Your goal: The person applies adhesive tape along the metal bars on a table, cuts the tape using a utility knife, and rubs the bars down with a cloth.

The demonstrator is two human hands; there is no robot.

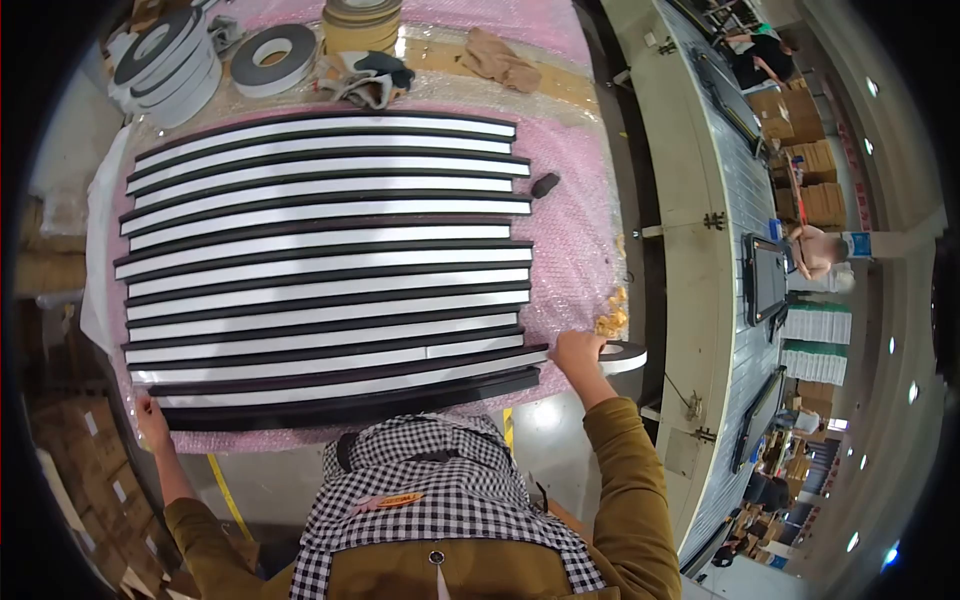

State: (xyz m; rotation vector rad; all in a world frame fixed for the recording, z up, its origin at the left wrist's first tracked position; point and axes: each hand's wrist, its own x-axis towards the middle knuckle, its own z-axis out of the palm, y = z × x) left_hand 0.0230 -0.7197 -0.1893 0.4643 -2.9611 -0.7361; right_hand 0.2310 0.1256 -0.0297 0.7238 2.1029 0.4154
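A: Where were the strips?

B: Lots of strips lay side by side on the pink bubble wrap. The nearest ones were right in front of the person.

A: How much looked done?

B: Most of it, maybe. Row after row had a white band along the top, so those looked finished.

A: And what was left?

B: The plain black strip, nearest the person's tummy, showed no white. That one was maybe left to do. The near white-topped strip was just behind it, and looked like the one being worked on.

A: What were the hands doing?

B: The right hand was curled closed on that white-topped strip's right end. The left hand was at the left end with its fingers bent. B could not tell if it pinched the strip or only touched it.

A: Was there more tape?

B: One tape roll was just beside the right hand. More rolls sat at the far side, so there seemed to be plenty.
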